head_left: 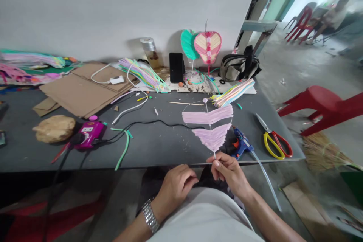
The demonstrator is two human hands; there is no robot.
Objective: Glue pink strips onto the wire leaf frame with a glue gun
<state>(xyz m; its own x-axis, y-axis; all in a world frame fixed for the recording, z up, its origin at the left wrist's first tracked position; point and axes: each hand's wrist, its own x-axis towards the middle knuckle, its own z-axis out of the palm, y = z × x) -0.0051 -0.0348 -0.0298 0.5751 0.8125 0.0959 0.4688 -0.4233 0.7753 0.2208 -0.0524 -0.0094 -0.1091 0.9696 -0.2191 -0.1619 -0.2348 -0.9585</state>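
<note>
In my right hand [225, 170], thumb and fingers pinch the thin stem of a half-filled hand fan [211, 138] at the table's front edge. The fan has a thin wire outline with two bands of pale pink fuzzy strips and a gap between them. A small pink piece [205, 100] sits at its top. My left hand [180, 181] rests near my lap, its fingers curled together, with nothing visible in them. A blue glue gun [242, 144] lies just right of the fan, and scissors [273, 141] with yellow and red handles lie farther right.
Bundles of coloured pipe cleaners [234, 92] lie behind the fan. A green fan [188, 43] and a pink-and-cream fan [208, 47] stand by a phone [176, 67]. To the left are cardboard [82, 98], a purple power socket [90, 135] and cables. A red chair [320, 100] stands right.
</note>
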